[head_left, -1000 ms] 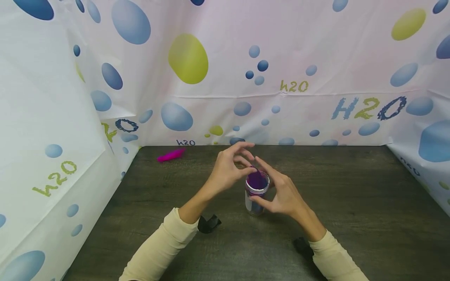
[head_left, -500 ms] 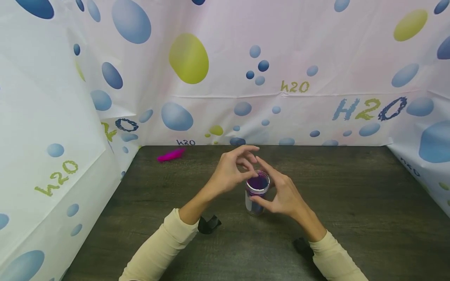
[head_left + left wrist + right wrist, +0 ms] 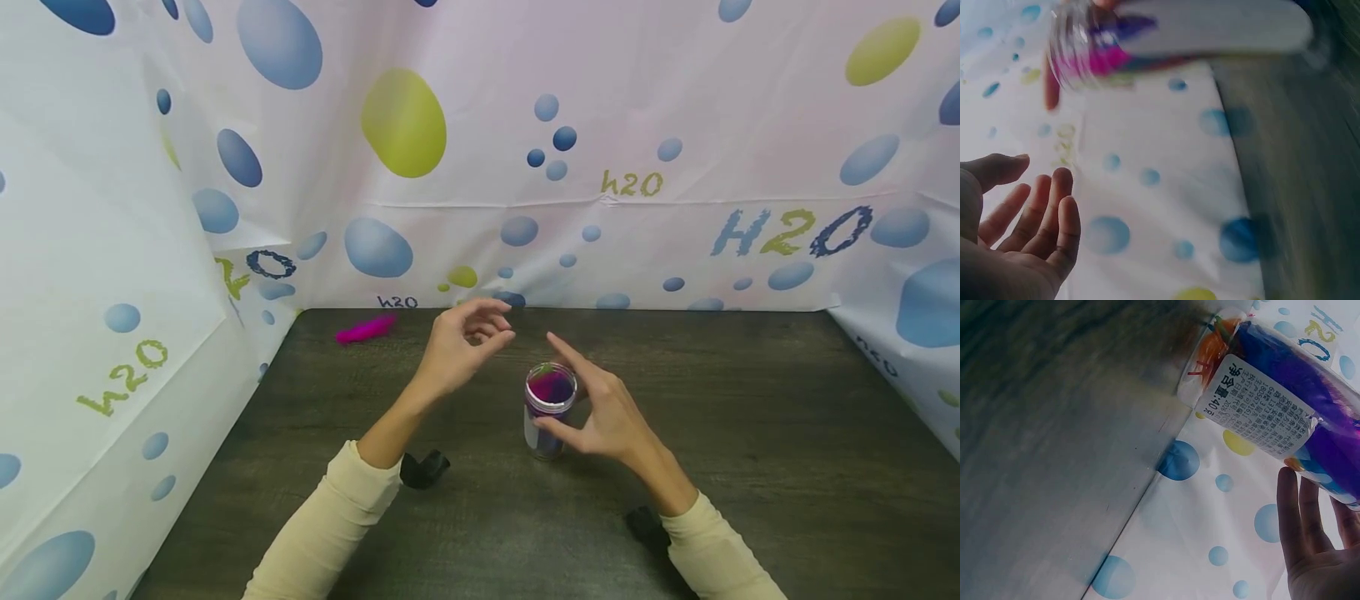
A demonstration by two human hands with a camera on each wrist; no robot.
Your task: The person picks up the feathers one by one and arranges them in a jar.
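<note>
A clear jar with a white label stands upright on the table, its mouth uncovered. Purple, blue and magenta stuff shows inside; its kind is unclear. My right hand holds the jar from the right, thumb at the front and the other fingers behind. Two of those fingers touch its wall in the right wrist view, where the printed label is readable in part. To the left of the jar, my left hand hovers in the air, its fingers loosely bent around nothing. The left wrist view is blurred around the jar.
An elongated magenta piece lies at the table's back left. The dark wooden table meets a white sheet with printed drops at the back and sides. Black pieces sit near both cuffs.
My left hand has drawn back from the jar's mouth, moving left. More magenta shows inside the jar now. The right hand and the jar stay about where they were.
</note>
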